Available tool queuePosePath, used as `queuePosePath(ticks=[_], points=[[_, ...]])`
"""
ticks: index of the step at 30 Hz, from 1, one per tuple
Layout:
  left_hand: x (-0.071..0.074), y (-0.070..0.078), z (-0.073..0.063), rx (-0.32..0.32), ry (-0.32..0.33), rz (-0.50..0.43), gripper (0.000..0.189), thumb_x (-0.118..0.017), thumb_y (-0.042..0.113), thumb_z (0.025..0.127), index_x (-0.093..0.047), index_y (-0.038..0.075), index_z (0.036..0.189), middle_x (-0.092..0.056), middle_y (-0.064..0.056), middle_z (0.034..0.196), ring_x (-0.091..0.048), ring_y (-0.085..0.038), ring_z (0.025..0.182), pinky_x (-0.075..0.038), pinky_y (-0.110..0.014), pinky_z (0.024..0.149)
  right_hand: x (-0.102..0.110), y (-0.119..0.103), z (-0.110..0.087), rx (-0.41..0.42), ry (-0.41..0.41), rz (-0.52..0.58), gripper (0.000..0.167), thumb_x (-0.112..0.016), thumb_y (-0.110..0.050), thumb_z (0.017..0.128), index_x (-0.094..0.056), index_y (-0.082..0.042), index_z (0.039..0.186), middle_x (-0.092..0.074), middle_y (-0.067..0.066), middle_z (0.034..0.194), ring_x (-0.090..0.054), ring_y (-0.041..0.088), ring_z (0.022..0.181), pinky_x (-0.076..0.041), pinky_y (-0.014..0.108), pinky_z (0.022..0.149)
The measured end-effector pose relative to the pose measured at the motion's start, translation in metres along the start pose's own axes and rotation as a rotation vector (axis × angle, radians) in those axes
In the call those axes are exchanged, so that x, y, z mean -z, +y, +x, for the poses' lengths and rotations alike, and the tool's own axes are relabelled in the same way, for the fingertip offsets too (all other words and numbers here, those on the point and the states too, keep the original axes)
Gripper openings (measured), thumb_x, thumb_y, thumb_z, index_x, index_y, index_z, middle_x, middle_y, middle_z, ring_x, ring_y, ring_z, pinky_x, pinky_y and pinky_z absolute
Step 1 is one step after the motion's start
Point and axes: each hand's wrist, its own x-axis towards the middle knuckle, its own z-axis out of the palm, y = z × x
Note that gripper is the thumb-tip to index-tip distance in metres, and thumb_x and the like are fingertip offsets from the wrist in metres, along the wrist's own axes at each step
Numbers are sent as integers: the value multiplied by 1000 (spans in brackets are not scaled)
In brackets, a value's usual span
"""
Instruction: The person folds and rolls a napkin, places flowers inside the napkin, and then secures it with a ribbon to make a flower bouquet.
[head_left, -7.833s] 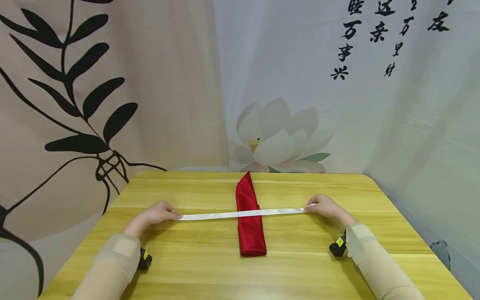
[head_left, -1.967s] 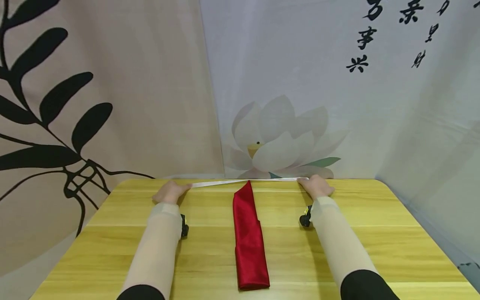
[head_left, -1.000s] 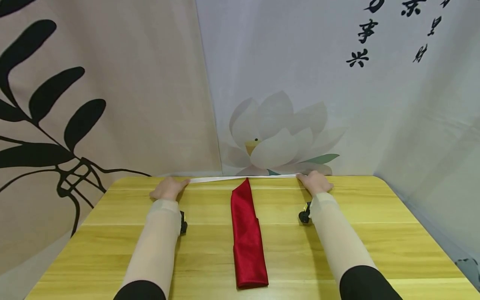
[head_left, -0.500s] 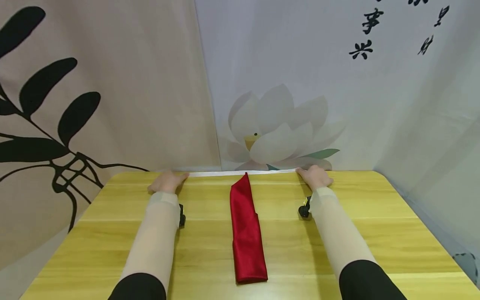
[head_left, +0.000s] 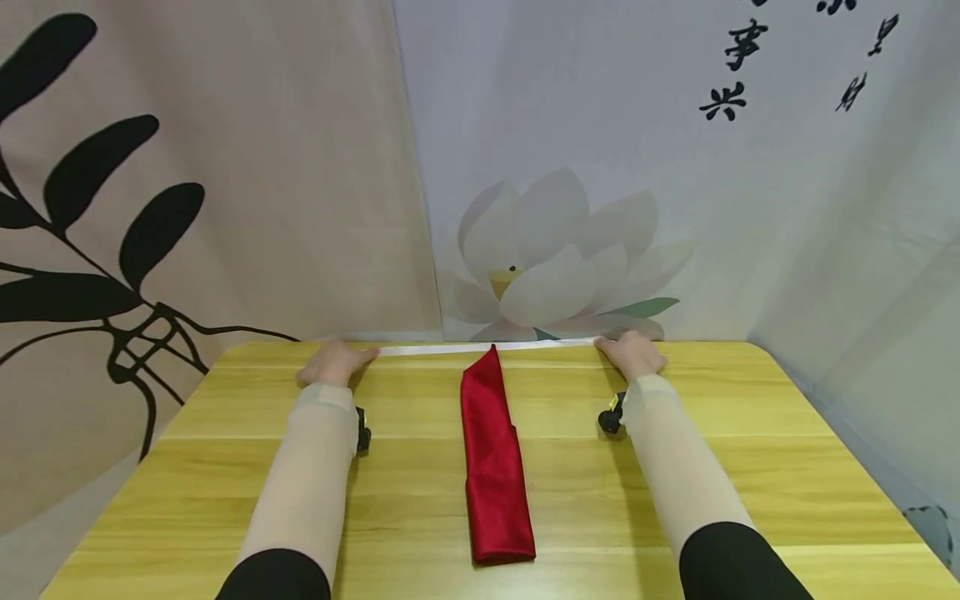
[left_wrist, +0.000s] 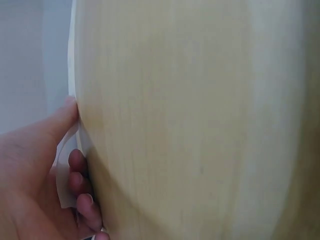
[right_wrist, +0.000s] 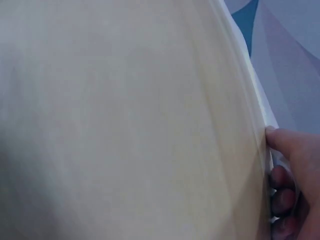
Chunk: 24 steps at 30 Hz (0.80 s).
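Observation:
A white ribbon [head_left: 427, 349] is stretched straight along the table's far edge. My left hand [head_left: 332, 364] pinches its left part, thumb at the edge. In the left wrist view a loose tail of the ribbon [left_wrist: 64, 185] hangs between the thumb and the curled fingers [left_wrist: 80, 184] of that hand. At the other end my right hand [head_left: 636, 354] pinches the ribbon [right_wrist: 260, 97], its thumb [right_wrist: 277, 139] against the edge and its fingers curled below. Between the arms lies a folded strip of red satin cloth [head_left: 497, 475], its pointed tip reaching the ribbon.
The yellow wooden table [head_left: 720, 467] has rounded far corners. Right behind it hangs a backdrop [head_left: 315, 192] printed with black leaves, a lotus and characters. Each wrist carries a small black camera [head_left: 611, 414].
Both hands have carried the ribbon forward from above the middle of the red cloth to the far table edge. Over the last second the ribbon has settled along that edge; the hands barely move.

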Motion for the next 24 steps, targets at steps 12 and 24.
queuePosePath(ticks=[12, 24], points=[[4, -10, -8, -60, -52, -48, 93, -53, 69, 86, -37, -1, 145, -41, -30, 142, -48, -45, 119, -32, -62, 97, 8, 5, -10, 45, -47, 51, 69, -52, -55, 91, -55, 1, 130, -49, 27, 136, -48, 45, 120, -36, 63, 93], [4, -16, -22, -108, -80, -47, 85, -51, 66, 89, -43, 0, 142, -41, -26, 144, -42, -46, 126, -24, -66, 102, 15, 13, -23, 61, -99, 110, 61, -58, -51, 90, -60, 3, 119, -56, 25, 124, -54, 38, 103, -42, 54, 88]])
